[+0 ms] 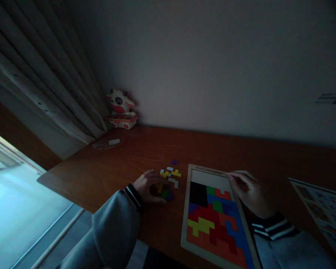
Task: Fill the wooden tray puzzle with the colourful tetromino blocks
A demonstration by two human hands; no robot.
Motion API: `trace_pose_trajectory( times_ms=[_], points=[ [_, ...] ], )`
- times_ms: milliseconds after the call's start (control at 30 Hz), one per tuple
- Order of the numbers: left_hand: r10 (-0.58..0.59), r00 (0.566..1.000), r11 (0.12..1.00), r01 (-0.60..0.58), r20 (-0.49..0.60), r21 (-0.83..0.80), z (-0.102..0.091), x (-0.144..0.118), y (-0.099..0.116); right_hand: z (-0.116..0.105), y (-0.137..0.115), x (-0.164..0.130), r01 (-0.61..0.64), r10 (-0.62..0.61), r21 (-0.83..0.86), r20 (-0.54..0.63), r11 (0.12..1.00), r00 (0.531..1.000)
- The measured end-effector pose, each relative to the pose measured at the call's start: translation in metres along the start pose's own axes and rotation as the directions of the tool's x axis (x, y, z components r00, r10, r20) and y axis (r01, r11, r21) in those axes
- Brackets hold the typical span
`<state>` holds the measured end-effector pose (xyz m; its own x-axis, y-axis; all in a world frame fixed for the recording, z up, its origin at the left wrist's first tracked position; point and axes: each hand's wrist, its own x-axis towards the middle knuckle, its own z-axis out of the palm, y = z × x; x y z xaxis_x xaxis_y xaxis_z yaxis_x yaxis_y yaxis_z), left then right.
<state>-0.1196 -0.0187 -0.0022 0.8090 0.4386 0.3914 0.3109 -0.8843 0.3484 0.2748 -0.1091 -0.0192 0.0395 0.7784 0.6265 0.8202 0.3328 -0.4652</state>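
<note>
Dim desk scene with parts hidden or cut off.
The left hand [149, 186] covers some loose puzzle pieces [168, 183]; the puzzle tray [184, 216] and printed sheet [324, 209] run past the frame's edges; the sheet's print is too dark to read.
</note>
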Motion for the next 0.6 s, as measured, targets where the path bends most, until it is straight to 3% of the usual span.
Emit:
trace_pose_trajectory(
  times_ms=[200, 400, 600],
  points=[
    [-0.041, 0.999, 0.998, 0.041, 0.003, 0.049, -0.014, -0.012, -0.008, -0.008, 0.013, -0.009, -0.057, 0.057, -0.052, -0.012, 0.997, 0.998],
    [0.007, 1.000, 0.995, -0.005, -0.017, 0.102, -0.007, -0.017, -0.019, -0.006, 0.014, -0.012, -0.063, 0.064, -0.054, 0.020, 0.997, 0.998],
    [-0.037, 0.998, 0.997, 0.040, -0.049, 0.072, -0.006, -0.015, -0.018, -0.006, 0.007, -0.010, -0.062, 0.063, -0.030, 0.016, 0.998, 0.998]
  ],
)
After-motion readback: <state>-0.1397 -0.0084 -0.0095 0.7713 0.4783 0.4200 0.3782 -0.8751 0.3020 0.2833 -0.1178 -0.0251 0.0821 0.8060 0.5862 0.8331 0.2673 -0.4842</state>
